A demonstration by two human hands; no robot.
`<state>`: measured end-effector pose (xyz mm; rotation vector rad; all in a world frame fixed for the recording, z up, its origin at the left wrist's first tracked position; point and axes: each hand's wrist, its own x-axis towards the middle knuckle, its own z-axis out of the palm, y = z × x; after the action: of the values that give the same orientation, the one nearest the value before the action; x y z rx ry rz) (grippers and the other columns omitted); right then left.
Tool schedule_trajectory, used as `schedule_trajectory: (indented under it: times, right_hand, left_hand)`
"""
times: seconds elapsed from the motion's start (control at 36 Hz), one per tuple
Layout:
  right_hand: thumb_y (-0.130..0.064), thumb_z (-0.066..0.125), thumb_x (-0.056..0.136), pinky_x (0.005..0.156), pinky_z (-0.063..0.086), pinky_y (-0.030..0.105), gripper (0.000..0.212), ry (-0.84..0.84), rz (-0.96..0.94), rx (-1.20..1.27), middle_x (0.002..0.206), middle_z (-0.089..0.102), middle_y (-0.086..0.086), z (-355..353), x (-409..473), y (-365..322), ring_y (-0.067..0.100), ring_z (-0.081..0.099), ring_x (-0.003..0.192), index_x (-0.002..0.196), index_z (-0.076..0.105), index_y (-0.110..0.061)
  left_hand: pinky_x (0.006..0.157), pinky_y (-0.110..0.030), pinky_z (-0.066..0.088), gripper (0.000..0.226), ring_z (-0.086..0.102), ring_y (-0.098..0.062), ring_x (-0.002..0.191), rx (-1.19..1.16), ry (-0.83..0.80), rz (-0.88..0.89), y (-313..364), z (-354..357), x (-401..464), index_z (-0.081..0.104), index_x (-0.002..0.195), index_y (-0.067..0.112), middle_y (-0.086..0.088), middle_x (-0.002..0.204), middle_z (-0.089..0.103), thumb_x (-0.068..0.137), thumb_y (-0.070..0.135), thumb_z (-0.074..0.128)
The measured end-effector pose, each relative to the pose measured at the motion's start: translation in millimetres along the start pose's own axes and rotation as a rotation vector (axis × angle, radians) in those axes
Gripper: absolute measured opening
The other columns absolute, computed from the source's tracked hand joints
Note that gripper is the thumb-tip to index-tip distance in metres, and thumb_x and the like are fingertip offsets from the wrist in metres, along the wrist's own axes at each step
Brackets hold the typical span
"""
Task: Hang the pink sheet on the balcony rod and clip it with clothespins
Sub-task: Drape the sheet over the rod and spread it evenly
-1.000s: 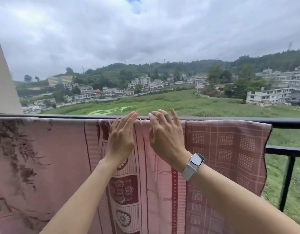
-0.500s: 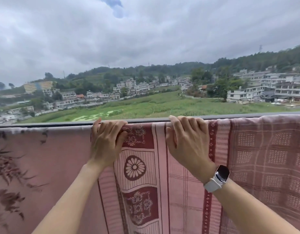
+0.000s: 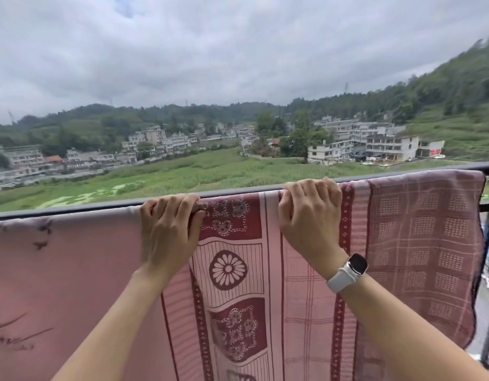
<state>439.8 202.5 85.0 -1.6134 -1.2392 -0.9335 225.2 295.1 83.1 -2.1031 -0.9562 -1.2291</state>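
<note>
Patterned pink sheet (image 3: 306, 298) hangs draped over dark rod (image 3: 100, 206).

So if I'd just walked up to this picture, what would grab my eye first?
Probably the pink sheet draped over the dark rod across the lower half, with its dark red flower panels. Next, the two hands gripping its top edge: the left hand near the middle, the right hand further right, with a white watch on that wrist. Behind lie a green field, white buildings and a cloudy sky.

The pink sheet (image 3: 292, 270) is draped over the balcony rod (image 3: 72, 209). On the rod's top, the left hand (image 3: 169, 232) is placed left of the right hand (image 3: 310, 218).
</note>
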Motion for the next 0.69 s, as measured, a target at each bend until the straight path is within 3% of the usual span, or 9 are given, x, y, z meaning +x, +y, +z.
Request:
schedule_trajectory:
  times: [0.06, 0.11, 0.19, 0.25, 0.31, 0.39, 0.5, 0.56, 0.69]
  right_hand:
    - [-0.032, 0.033, 0.089, 0.109, 0.017, 0.043, 0.034, -0.056, -0.001, 0.016, 0.090, 0.064, 0.001, -1.0, 1.9, -20.0, 0.020, 0.055, 0.092, 0.090, 0.063, -0.015]
    - [-0.034, 0.032, 0.090, 0.111, 0.016, 0.046, 0.036, -0.100, -0.085, 0.030, 0.095, 0.065, 0.001, 4.3, 1.2, -43.3, 0.020, 0.057, 0.096, 0.097, 0.062, -0.015]
    - [-0.034, 0.034, 0.092, 0.093, 0.038, 0.043, 0.035, -0.153, -0.174, -0.002, 0.094, 0.066, 0.003, 12.9, -0.8, -61.8, 0.023, 0.058, 0.088, 0.101, 0.061, -0.014]
    - [-0.034, 0.033, 0.093, 0.081, 0.038, 0.038, 0.034, -0.160, -0.178, -0.057, 0.089, 0.065, 0.002, 12.0, 1.3, -53.7, 0.022, 0.056, 0.081, 0.098, 0.061, -0.015]
    - [-0.034, 0.030, 0.093, 0.079, 0.035, 0.036, 0.036, -0.147, -0.150, -0.118, 0.086, 0.063, 0.003, 6.3, 2.8, -36.6, 0.023, 0.054, 0.078, 0.093, 0.060, -0.014]
    - [-0.036, 0.026, 0.092, 0.084, 0.033, 0.037, 0.041, -0.159, -0.066, -0.184, 0.085, 0.063, 0.004, -5.7, 6.1, -14.8, 0.025, 0.055, 0.080, 0.089, 0.059, -0.014]
    - [-0.037, 0.023, 0.091, 0.104, 0.027, 0.046, 0.046, -0.199, 0.027, -0.203, 0.093, 0.068, 0.008, -8.1, 10.7, -26.7, 0.026, 0.060, 0.090, 0.089, 0.062, -0.013]
    - [-0.034, 0.027, 0.091, 0.109, 0.022, 0.047, 0.043, -0.164, -0.004, -0.154, 0.095, 0.069, 0.007, -4.6, 10.3, -46.7, 0.024, 0.062, 0.091, 0.093, 0.063, -0.011]
    - [-0.028, 0.033, 0.089, 0.110, 0.025, 0.047, 0.039, -0.167, -0.225, 0.029, 0.100, 0.068, 0.005, 20.4, 2.0, -121.0, 0.020, 0.061, 0.096, 0.111, 0.060, -0.009]
  left_hand:
    - [0.087, -0.040, 0.029, 0.040, 0.055, -0.025, 0.089, -0.017, -0.007, -0.005, 1.4, -0.5, 0.4, 0.055, 0.108, 0.012, -0.005, 0.097, 0.065, 0.094, 0.042, 0.031]
    - [0.087, -0.040, 0.029, 0.040, 0.057, -0.025, 0.088, -0.034, -0.018, -0.007, 0.2, -2.2, 0.5, 0.056, 0.107, 0.012, -0.005, 0.097, 0.065, 0.093, 0.042, 0.034]
    - [0.085, -0.039, 0.029, 0.041, 0.058, -0.025, 0.086, -0.060, -0.038, -0.009, -2.4, -5.6, 2.0, 0.058, 0.105, 0.011, -0.004, 0.095, 0.066, 0.092, 0.042, 0.035]
    - [0.084, -0.037, 0.028, 0.041, 0.059, -0.025, 0.084, -0.084, -0.044, -0.004, -4.5, -6.8, 3.4, 0.059, 0.104, 0.012, -0.003, 0.093, 0.066, 0.091, 0.043, 0.036]
    - [0.083, -0.036, 0.028, 0.040, 0.059, -0.024, 0.083, -0.091, -0.042, 0.004, -5.9, -6.4, 4.0, 0.060, 0.103, 0.012, -0.003, 0.091, 0.067, 0.091, 0.042, 0.037]
    - [0.084, -0.035, 0.027, 0.038, 0.059, -0.023, 0.083, -0.128, -0.031, 0.013, -5.5, -6.2, 4.2, 0.061, 0.103, 0.012, -0.001, 0.091, 0.067, 0.091, 0.040, 0.038]
    - [0.090, -0.033, 0.031, 0.039, 0.058, -0.021, 0.096, -0.236, -0.049, 0.082, -18.3, -14.4, 2.0, 0.059, 0.115, 0.014, 0.000, 0.105, 0.065, 0.094, 0.035, 0.034]
    - [0.096, -0.034, 0.029, 0.039, 0.057, -0.020, 0.102, -0.258, -0.015, 0.044, -31.2, -23.7, 0.7, 0.058, 0.118, 0.015, -0.001, 0.110, 0.065, 0.094, 0.034, 0.033]
    - [0.110, -0.049, 0.005, 0.040, 0.052, -0.022, 0.112, -0.193, -0.055, -0.183, -87.1, -34.9, -3.0, 0.058, 0.117, 0.022, 0.000, 0.112, 0.065, 0.091, 0.040, 0.033]
